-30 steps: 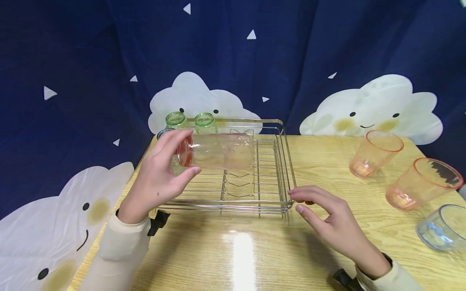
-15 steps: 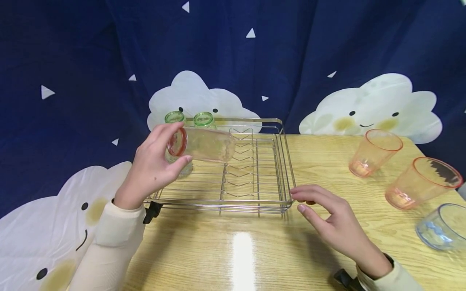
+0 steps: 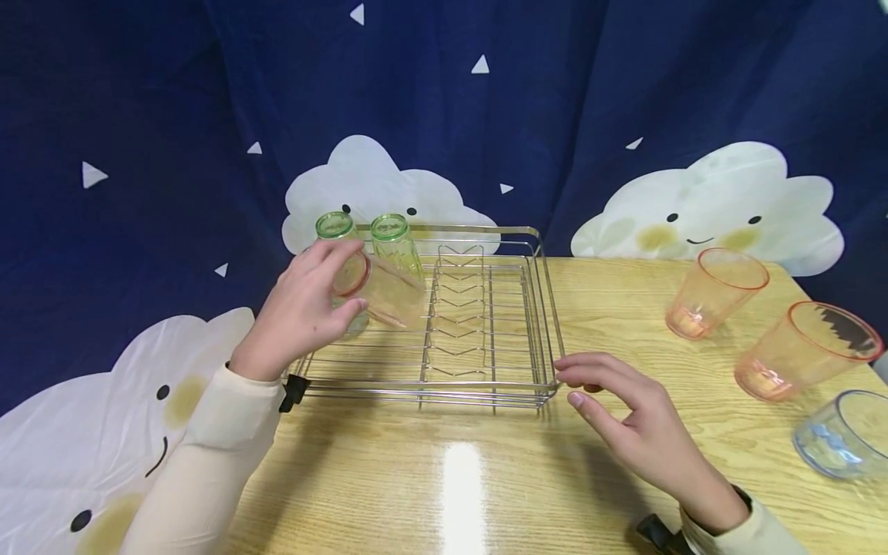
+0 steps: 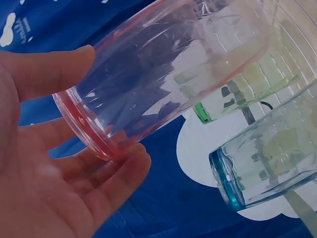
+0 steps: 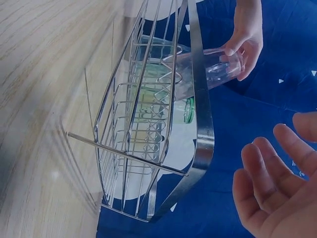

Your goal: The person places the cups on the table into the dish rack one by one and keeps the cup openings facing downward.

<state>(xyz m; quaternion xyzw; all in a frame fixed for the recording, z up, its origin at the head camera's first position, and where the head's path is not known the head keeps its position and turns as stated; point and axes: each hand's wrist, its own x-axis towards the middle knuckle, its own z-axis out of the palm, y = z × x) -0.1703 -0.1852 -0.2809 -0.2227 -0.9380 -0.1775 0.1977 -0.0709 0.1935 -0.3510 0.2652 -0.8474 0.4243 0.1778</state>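
My left hand (image 3: pixel 301 304) grips a clear pink tumbler (image 3: pixel 394 291) around its thick red base, thumb on one side and fingers on the other. The tumbler tilts with its mouth down and to the right, above the left half of the wire dish rack (image 3: pixel 486 385). Two green glasses (image 3: pixel 391 235) stand upside down at the rack's back left. A blue-based glass (image 4: pixel 267 158) shows below the tumbler in the left wrist view; in the head view my left hand mostly hides it. Beside the rack's front right corner, my right hand (image 3: pixel 634 420) holds nothing, fingers loosely bent.
On the table (image 3: pixel 388 478) to the right of the rack stand two orange tumblers (image 3: pixel 714 293) (image 3: pixel 798 351) and a short blue glass (image 3: pixel 842 435), all mouth up. A dark blue curtain (image 3: pixel 527 100) with white clouds hangs behind the table.
My left hand has shifted left and slightly up with the pink tumbler, which has gone from nearly level to mouth tipped downward. My right hand has stayed by the rack's corner.
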